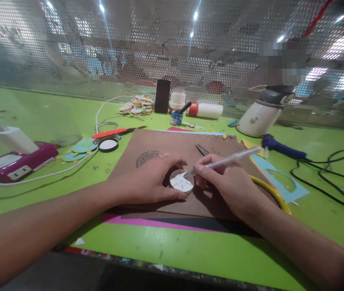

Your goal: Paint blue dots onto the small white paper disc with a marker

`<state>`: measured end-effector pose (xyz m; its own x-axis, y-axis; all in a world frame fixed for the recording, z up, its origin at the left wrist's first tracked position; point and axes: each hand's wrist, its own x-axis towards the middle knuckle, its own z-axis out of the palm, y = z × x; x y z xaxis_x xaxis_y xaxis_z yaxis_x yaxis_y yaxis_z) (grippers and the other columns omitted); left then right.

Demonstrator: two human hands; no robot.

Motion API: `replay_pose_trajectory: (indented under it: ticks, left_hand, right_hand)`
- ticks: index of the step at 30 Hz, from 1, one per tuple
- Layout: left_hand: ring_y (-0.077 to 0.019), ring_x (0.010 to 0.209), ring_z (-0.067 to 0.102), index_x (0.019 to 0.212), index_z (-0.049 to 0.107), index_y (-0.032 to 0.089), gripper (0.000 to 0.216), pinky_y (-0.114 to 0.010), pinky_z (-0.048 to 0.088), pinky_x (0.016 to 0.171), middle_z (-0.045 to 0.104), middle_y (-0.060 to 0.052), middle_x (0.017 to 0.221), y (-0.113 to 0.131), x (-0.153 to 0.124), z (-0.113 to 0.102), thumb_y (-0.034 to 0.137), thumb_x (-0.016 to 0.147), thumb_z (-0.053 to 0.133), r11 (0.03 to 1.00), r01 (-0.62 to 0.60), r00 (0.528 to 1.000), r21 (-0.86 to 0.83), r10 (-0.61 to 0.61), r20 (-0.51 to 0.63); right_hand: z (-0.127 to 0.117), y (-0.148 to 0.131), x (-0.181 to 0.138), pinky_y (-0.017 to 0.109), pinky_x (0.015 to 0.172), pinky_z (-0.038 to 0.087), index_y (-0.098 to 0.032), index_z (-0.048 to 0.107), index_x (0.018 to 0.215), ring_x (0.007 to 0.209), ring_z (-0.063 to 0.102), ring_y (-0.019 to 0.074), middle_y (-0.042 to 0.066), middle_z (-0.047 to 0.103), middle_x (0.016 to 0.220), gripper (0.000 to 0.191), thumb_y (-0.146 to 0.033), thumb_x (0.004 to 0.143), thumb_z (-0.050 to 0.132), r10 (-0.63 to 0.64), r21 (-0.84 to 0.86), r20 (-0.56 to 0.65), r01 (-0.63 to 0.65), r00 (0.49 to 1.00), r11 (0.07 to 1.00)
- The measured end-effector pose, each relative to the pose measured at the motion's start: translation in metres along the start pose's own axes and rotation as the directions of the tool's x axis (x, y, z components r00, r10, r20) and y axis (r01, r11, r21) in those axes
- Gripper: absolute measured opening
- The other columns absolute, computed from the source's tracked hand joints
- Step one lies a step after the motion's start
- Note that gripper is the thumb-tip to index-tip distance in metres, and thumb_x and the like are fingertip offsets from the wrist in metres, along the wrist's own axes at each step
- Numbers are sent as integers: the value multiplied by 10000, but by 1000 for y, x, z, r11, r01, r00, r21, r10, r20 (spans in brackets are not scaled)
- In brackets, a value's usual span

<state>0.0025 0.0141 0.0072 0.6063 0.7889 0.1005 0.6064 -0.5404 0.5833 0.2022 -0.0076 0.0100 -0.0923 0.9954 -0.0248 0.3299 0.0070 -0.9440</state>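
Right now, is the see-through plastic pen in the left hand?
No, the right hand holds the see-through plastic pen, while the left hand curls around the round white disc with dark lines.

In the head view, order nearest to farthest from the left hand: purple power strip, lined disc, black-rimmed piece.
1. Lined disc: touching the left hand.
2. Black-rimmed piece: off to the left.
3. Purple power strip: far left.

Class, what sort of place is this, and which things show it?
Probably a craft workbench: there is cut light-blue paper, what looks like a protractor, and a pen held at a line-marked white disc.
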Motion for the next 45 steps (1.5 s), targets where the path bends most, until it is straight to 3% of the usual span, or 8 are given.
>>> replay_pose_trajectory:
  ticks: [10,23,29,33,35,36,41,45]
  left_hand:
    - [-269,1069,593,1252,526,238,595,-398,476,893,632,-75,1201,0,0,0,480,756,748,1000,7,1000,-2,-7,12]
    - [-298,1176,595,1372,444,225,765,-480,482,1005,601,-136,1319,-1,-4,-5,479,729,772,992,-25,1000,-127,25,0]
    - [-219,989,650,1176,574,173,428,-397,536,897,677,-122,1119,-16,-2,-49,428,837,631,991,-84,933,-100,43,-358]
    - [-228,931,667,1079,641,181,379,-391,529,886,716,-93,1023,-48,-8,-94,441,803,640,978,195,863,71,-137,-486]
    - [-260,975,665,1043,668,183,354,-406,513,903,728,-103,1042,-61,-11,-107,430,795,617,901,392,860,189,-285,-423]
    - [-276,998,661,1024,680,179,338,-414,506,911,735,-112,1050,-64,-13,-110,411,785,622,890,405,872,209,-308,-380]
    - [-251,1037,669,1150,685,202,484,-323,506,892,725,-82,1195,-50,-8,-95,411,714,688,931,286,956,228,-262,-131]
    - [-283,1134,632,1417,503,229,836,-345,482,940,620,-110,1373,-35,-1,-73,473,660,760,933,195,973,302,-223,61]
  right_hand:
    - [0,-7,-1,247,525,370,-196,559,719,521,497,106,-34,594,539,162,-291,835,623,27,-2,-17,-27,1000,1000]
    - [-4,8,3,254,548,346,-187,573,756,550,481,105,-38,583,564,266,-430,840,638,-33,49,-8,33,999,998]
    - [-2,12,2,245,570,371,-174,568,756,580,502,103,-38,574,580,323,-462,797,706,-36,232,-9,37,999,972]
    - [1,13,4,243,561,382,-183,568,805,563,494,106,-44,565,569,335,-470,760,736,-47,330,-12,49,999,943]
    - [2,15,5,254,573,407,-186,568,793,571,509,118,-34,577,577,354,-482,734,752,-55,338,-29,61,998,939]
    - [2,15,6,260,573,414,-187,567,784,572,513,123,-31,577,578,357,-485,726,755,-58,335,-36,67,998,940]
    - [0,15,6,263,551,405,-183,581,791,551,504,122,-20,584,598,343,-471,712,750,-72,339,-73,92,995,936]
    - [-1,13,7,253,542,377,-172,581,758,544,485,112,-20,568,567,320,-457,724,722,-88,316,-69,106,994,943]
